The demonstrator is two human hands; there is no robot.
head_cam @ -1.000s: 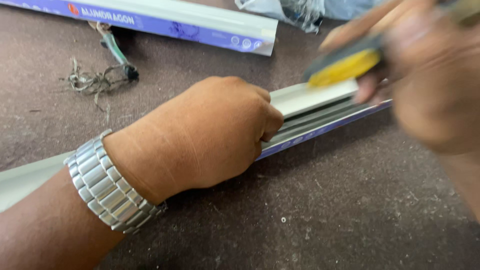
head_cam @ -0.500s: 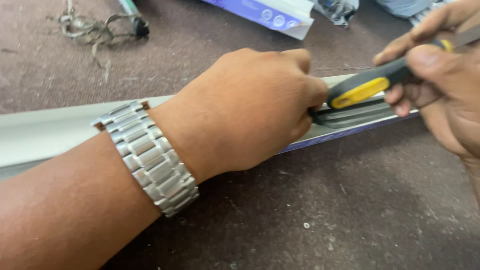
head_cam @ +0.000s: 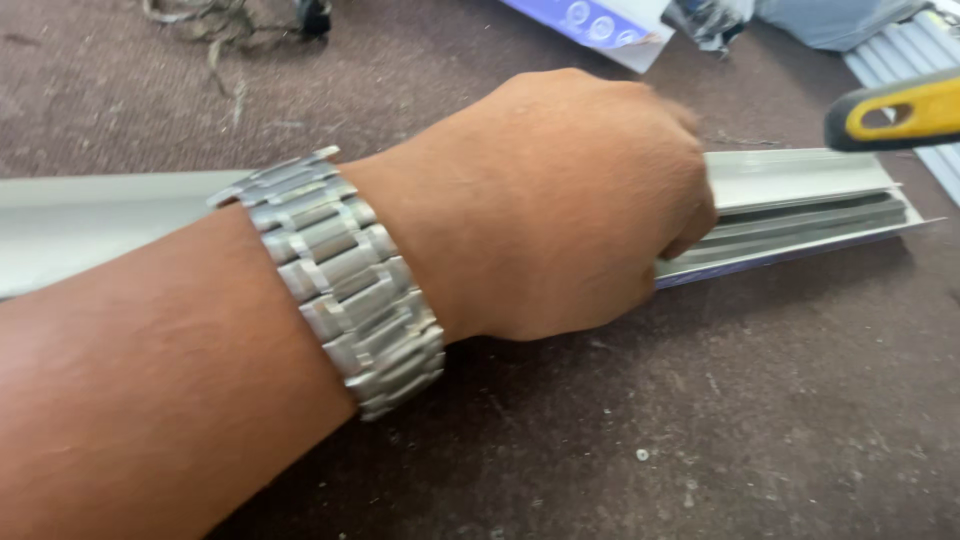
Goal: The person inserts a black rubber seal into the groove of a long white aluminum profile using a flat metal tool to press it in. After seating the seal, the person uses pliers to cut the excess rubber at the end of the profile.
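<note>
While its fingers curled down over the near edge, the left hand closed in a loose fist on a long grey channel, apparently pinning it flat so it would not slide on the floor. The fingertips were hidden under the knuckles, so how tightly they clamped could not be told. A steel watch sat on the wrist, the forearm filling the lower left of the view. The channel ran from the left edge, under the hand, to an open end at the right, where a dark inner groove and a thin blue strip along the lower lip showed. Above that end, at the right border, hung a yellow-and-black tool handle, clear of the channel; the right hand was out of view, so its grip could not be judged. Farther back lay a blue-and-white box, a tangle of wire and ribbed grey strips, all well apart from the hand.
</note>
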